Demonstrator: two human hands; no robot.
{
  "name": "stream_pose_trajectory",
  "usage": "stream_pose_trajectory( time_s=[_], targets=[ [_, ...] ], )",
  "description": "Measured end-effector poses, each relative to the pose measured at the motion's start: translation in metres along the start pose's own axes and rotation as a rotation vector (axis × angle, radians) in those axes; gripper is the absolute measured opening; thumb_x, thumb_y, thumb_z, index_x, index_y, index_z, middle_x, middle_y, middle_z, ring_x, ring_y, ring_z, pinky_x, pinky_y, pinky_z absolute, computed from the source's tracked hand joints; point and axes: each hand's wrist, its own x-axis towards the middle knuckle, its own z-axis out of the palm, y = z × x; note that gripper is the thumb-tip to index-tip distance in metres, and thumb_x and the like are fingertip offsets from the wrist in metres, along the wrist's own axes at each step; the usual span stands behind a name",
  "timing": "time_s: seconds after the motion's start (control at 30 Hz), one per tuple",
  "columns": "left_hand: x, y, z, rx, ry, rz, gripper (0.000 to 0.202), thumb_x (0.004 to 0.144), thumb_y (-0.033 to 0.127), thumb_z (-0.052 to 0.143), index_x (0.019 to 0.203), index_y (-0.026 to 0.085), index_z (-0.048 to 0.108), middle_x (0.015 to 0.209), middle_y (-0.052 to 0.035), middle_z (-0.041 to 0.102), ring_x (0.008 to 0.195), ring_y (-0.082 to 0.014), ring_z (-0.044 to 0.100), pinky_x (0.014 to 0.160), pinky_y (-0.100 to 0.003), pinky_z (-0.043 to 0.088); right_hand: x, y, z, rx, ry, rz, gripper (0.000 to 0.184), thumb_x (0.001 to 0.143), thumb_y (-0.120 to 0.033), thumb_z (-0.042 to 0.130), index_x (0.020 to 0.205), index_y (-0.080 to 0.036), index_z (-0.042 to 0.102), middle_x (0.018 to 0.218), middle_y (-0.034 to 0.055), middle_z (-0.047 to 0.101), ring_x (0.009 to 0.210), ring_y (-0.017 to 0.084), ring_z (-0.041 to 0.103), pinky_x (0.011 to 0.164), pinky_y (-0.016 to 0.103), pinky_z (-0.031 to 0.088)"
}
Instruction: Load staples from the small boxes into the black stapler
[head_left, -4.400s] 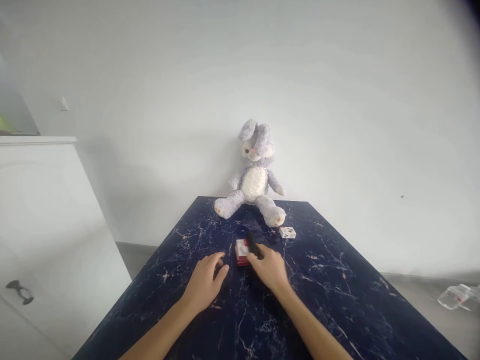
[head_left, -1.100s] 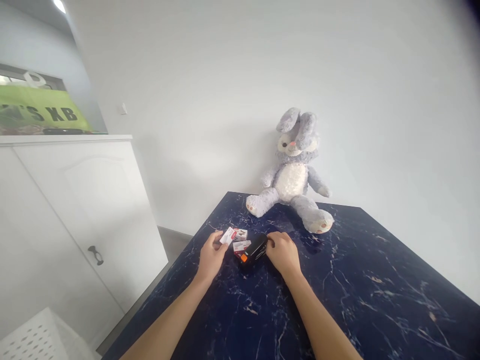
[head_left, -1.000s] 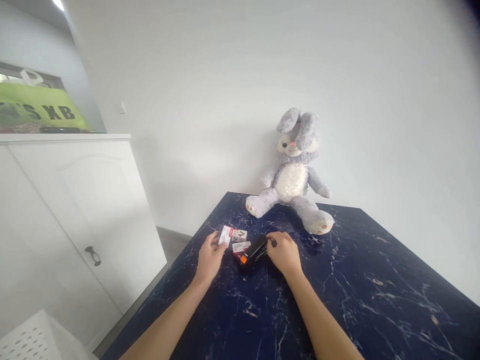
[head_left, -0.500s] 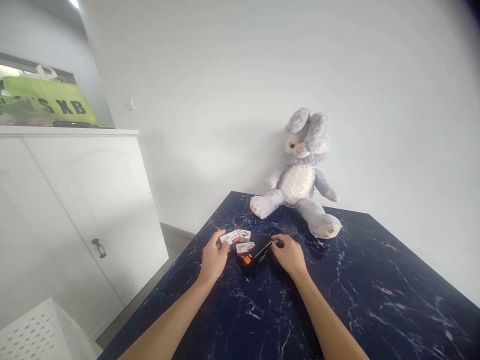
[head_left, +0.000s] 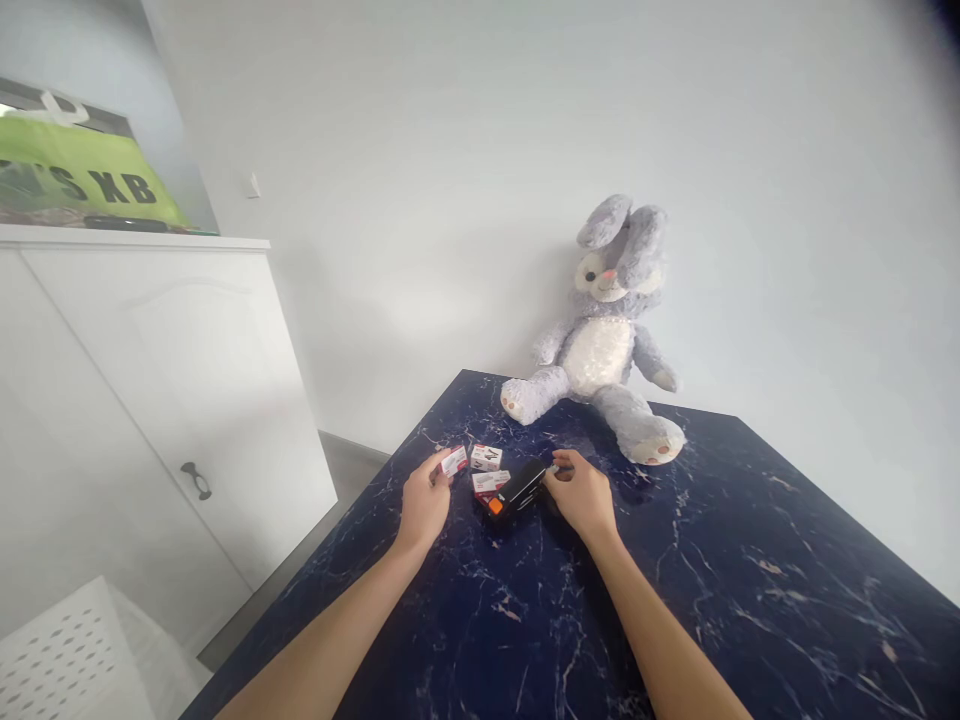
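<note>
My left hand is closed on a small white-and-red box, pinched between thumb and fingers. Beside it on the table lie a second white-and-red box with dark pictures on it, and a third box partly covered by a black stapler with an orange patch at its near end. Near the stapler's far end is my right hand, its thumb and forefinger pinched around a small greyish thing too small to name.
A grey plush rabbit sits at the back of the dark blue marbled table, against the white wall. To the left stand a white cabinet with a green bag on top, and a white perforated container.
My left hand has drawn its box slightly left and up, away from the other boxes. My right hand stays by the stapler's far end. The view has shifted a little.
</note>
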Motion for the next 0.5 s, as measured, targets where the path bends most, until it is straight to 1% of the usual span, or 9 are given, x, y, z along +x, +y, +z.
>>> stream_pose_trajectory(
  time_s=[0.1, 0.2, 0.27, 0.33, 0.4, 0.5],
  targets=[
    [0.0, 0.003, -0.001, -0.001, 0.016, 0.001, 0.033, 0.082, 0.02, 0.067, 0.114, 0.026, 0.072, 0.124, -0.0065, 0.07, 0.118, -0.0279, 0.063, 0.102, -0.039, 0.049, -0.003, -0.002, 0.001, -0.053, 0.045, -0.059, 0.026, 0.083, -0.031, 0.056, 0.105, -0.023, 0.067, 0.097, 0.0036, 0.074, 0.077, 0.018, 0.069, 0.072, 0.029, 0.05],
    [0.0, 0.005, -0.001, -0.003, 0.031, -0.005, 0.031, 0.081, 0.022, 0.069, 0.111, 0.026, 0.073, 0.119, -0.0064, 0.072, 0.113, -0.0287, 0.065, 0.096, -0.038, 0.052, -0.006, -0.004, -0.001, -0.101, 0.049, -0.184, 0.019, 0.084, -0.023, 0.052, 0.089, -0.022, 0.071, 0.105, 0.0047, 0.071, 0.093, 0.021, 0.065, 0.084, 0.033, 0.048],
    [-0.001, 0.007, -0.001, -0.002, 0.032, -0.013, 0.029, 0.08, 0.023, 0.069, 0.108, 0.026, 0.074, 0.114, -0.0062, 0.074, 0.109, -0.0284, 0.067, 0.093, -0.037, 0.053, -0.007, -0.006, -0.003, -0.132, 0.029, -0.277, 0.024, 0.084, -0.016, 0.049, 0.079, -0.022, 0.072, 0.112, 0.004, 0.069, 0.104, 0.022, 0.06, 0.092, 0.033, 0.046],
    [-0.002, 0.008, 0.0, -0.003, 0.03, -0.019, 0.027, 0.079, 0.023, 0.07, 0.106, 0.026, 0.074, 0.111, -0.0063, 0.075, 0.106, -0.0284, 0.068, 0.091, -0.037, 0.054, -0.009, -0.008, -0.005, -0.169, 0.018, -0.338, 0.029, 0.081, -0.008, 0.047, 0.08, -0.022, 0.073, 0.114, 0.0044, 0.068, 0.108, 0.023, 0.057, 0.094, 0.034, 0.044],
    [-0.002, 0.009, 0.0, -0.007, 0.03, -0.023, 0.026, 0.08, 0.023, 0.07, 0.105, 0.026, 0.074, 0.111, -0.0063, 0.075, 0.106, -0.0284, 0.068, 0.091, -0.036, 0.054, -0.012, -0.01, -0.008, -0.207, 0.024, -0.367, 0.032, 0.077, -0.004, 0.048, 0.084, -0.021, 0.074, 0.114, 0.006, 0.068, 0.11, 0.026, 0.054, 0.094, 0.038, 0.043],
    [-0.003, 0.011, -0.001, -0.021, 0.04, -0.02, 0.027, 0.083, 0.023, 0.066, 0.108, 0.026, 0.074, 0.114, -0.0061, 0.074, 0.108, -0.0276, 0.067, 0.092, -0.036, 0.054, -0.016, -0.013, -0.01, -0.243, 0.041, -0.382, 0.033, 0.079, -0.004, 0.049, 0.092, -0.022, 0.074, 0.114, 0.0068, 0.068, 0.11, 0.028, 0.053, 0.095, 0.041, 0.04]
  ],
)
